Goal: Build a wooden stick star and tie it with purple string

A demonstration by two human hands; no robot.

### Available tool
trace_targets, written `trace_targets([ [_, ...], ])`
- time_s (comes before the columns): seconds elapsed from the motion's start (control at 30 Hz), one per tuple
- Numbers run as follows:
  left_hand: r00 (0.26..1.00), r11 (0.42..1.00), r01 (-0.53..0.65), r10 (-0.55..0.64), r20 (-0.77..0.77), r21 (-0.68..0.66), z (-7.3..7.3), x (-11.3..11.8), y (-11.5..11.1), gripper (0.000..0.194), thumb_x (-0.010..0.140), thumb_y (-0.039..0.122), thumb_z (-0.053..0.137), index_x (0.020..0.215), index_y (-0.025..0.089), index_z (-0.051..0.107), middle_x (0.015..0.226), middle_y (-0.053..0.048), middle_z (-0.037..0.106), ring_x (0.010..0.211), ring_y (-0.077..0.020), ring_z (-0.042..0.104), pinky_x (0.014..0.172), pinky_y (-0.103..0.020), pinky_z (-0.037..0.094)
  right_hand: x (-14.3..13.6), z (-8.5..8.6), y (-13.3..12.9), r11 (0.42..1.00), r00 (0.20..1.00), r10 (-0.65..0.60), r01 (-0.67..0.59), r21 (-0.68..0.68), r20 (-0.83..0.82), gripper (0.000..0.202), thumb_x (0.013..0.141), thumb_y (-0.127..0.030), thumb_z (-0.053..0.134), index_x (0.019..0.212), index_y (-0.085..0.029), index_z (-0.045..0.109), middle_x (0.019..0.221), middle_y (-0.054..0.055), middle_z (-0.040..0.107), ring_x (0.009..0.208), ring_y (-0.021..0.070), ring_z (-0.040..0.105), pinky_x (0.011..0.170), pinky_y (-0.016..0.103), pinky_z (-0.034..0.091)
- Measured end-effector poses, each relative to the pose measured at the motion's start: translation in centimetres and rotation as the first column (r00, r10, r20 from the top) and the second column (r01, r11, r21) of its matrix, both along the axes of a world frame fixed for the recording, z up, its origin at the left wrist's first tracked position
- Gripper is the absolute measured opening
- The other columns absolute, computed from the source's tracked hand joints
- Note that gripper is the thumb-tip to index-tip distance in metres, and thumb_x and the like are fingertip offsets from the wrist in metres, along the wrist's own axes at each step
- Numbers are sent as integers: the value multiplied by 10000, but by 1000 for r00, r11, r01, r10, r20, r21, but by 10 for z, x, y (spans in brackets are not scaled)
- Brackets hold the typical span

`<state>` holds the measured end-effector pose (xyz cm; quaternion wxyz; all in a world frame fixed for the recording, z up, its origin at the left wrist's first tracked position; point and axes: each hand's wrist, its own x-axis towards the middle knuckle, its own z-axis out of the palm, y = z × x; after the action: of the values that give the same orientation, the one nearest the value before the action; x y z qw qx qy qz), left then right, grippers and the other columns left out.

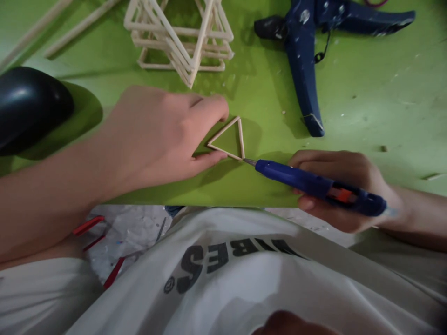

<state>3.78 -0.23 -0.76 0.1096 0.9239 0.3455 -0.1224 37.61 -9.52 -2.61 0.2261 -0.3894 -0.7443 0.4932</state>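
A small triangle of thin wooden sticks [241, 139] lies on the green table. My left hand [164, 130] grips it from the left, the thumb at its lower stick and the index finger by its upper one. In my right hand [342, 190] is a blue glue gun [296, 177], held with the fingers wrapped around its handle. Its metal nozzle touches, or almost touches, the triangle's lower right corner. Part of the glue gun's handle is hidden by my fingers.
Several larger wooden triangles [181, 32] are stacked at the back. A dark blue hand cutter [303, 70] lies at the back right, a shiny black rounded object [33, 109] at the left. Two long wooden rods [82, 28] rest at the upper left. Small scraps dot the green table [370, 102].
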Motion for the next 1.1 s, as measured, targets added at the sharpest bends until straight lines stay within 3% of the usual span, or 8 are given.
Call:
trace_targets([
  [0.1,1000,1000,-9,9,-21,-5,2,3,-1,430,1142,547,740,1402,208,694,1050,-36,810,852,-323,750,656,-353,301,1,0,2,992,994,105,-104,72,-5,275,959,-314,934,934,-296,661,800,37,678,710,252,711,541,375,483],
  [0.27,1000,1000,-23,23,-14,-18,2,5,1,426,1139,543,742,1411,219,695,1081,-38,829,860,-316,760,653,-354,274,3,-2,2,986,991,130,-127,112,-13,338,1003,-378,924,939,-285,606,813,41,653,704,240,689,552,371,487],
  [0.53,1000,1000,20,-20,13,18,-2,1,1,431,1154,547,722,1396,193,682,1032,-25,805,828,-313,773,623,-348,312,3,-2,2,982,989,146,-141,129,-28,403,1073,-462,895,932,-260,576,794,35,623,699,212,659,586,351,491],
  [0.63,1000,997,26,-26,0,68,-8,-2,0,525,1119,654,740,1413,222,687,1013,-9,799,799,-288,756,619,-336,304,3,1,0,979,988,148,-153,131,48,399,1147,-524,800,966,-262,559,808,31,628,743,216,695,628,343,518],
  [0.77,999,998,-37,36,22,52,-16,-6,-1,578,1095,748,699,1430,277,720,1023,-21,815,781,-254,701,670,-358,390,2,3,-2,976,986,145,-156,150,83,391,1198,-553,713,987,-268,548,821,25,639,758,212,710,638,336,531],
  [0.97,999,995,15,-11,-36,95,-11,-2,-1,551,1119,724,664,1425,267,691,1007,-16,810,778,-275,738,613,-350,325,1,2,-1,976,986,142,-153,153,84,406,1194,-548,724,971,-265,536,801,18,621,734,205,712,622,336,525],
  [1.1,999,991,40,-37,-21,130,-9,-1,-2,526,1114,696,717,1390,251,675,949,-4,794,791,-311,778,590,-376,351,2,0,-3,977,988,130,-141,158,79,424,1184,-560,741,968,-262,529,806,25,631,740,208,725,619,334,520],
])
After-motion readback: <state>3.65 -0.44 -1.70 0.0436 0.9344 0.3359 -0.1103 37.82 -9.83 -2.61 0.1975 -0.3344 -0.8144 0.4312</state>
